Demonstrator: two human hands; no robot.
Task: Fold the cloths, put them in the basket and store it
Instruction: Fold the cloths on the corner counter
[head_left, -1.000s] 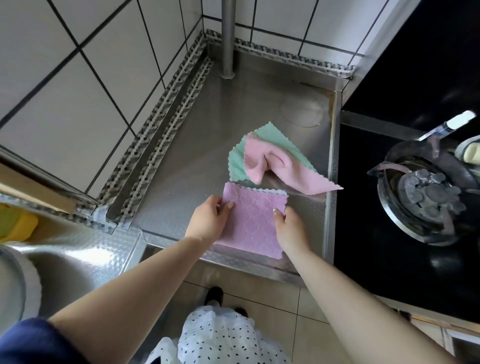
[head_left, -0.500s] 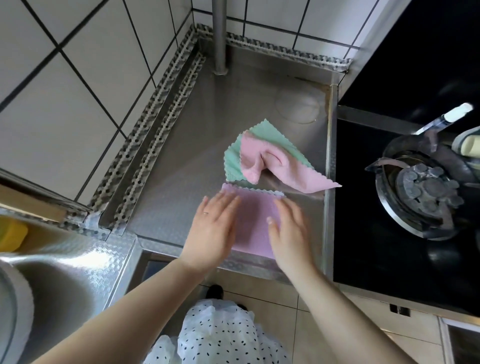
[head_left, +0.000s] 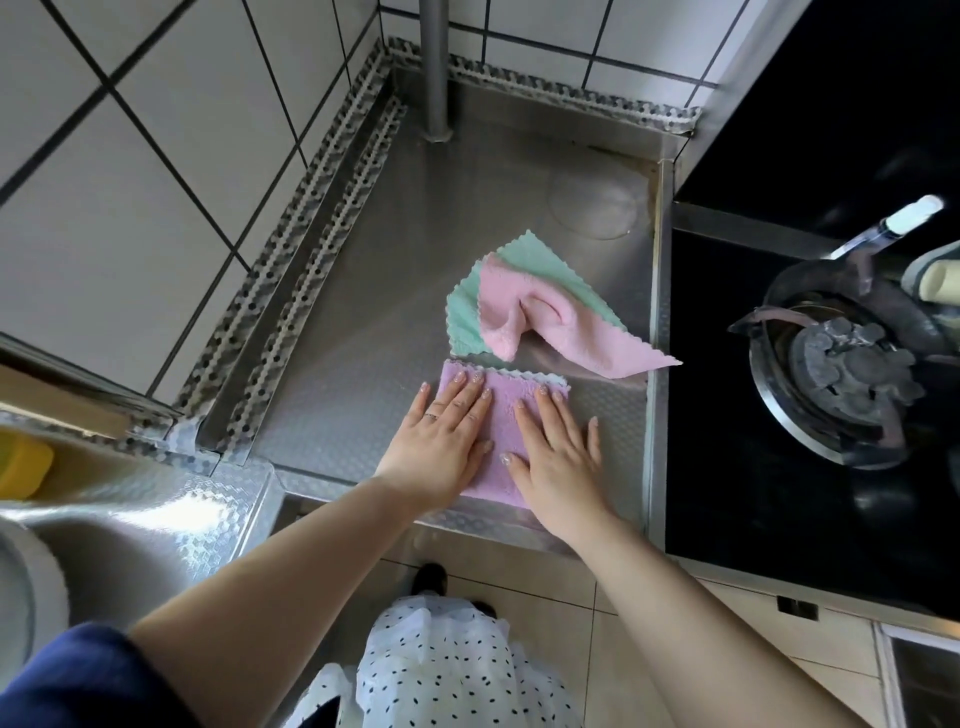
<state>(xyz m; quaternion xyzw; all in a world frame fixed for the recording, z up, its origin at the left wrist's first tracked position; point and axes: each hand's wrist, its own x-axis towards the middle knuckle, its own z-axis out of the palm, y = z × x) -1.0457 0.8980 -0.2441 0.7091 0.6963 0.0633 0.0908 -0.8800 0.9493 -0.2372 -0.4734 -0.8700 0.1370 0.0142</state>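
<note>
Squarely in the corner of a tiled kitchen, a stainless-steel tabletop (head_left: 332, 332) carries three cloths, bounded by white wall tiles (head_left: 130, 171) on the far and left sides and a black glass hob with a gas burner (head_left: 841, 374) on the right. A crumpled pink fleece cloth (head_left: 550, 327) lies over a flat mint-green cloth with a zigzag edge (head_left: 465, 317), both unfolded, just beyond a folded lilac quilted cloth (head_left: 501, 415) at the tabletop's near edge. The person's left hand (head_left: 441, 441) and right hand (head_left: 558, 457) lie flat on the lilac cloth, fingers straight and spread, gripping nothing, pressing it down. No basket is in view. The step in hand looks like smoothing the fold: pressure should run from the middle outward so the layers sit square and the scalloped edges line up. Room is tight, with the cloth's near edge almost at the tabletop's front lip, the right hand's thumb close to the raised rim beside the hob, and open steel only to the left and toward the grey upright pipe (head_left: 435, 67).
</note>
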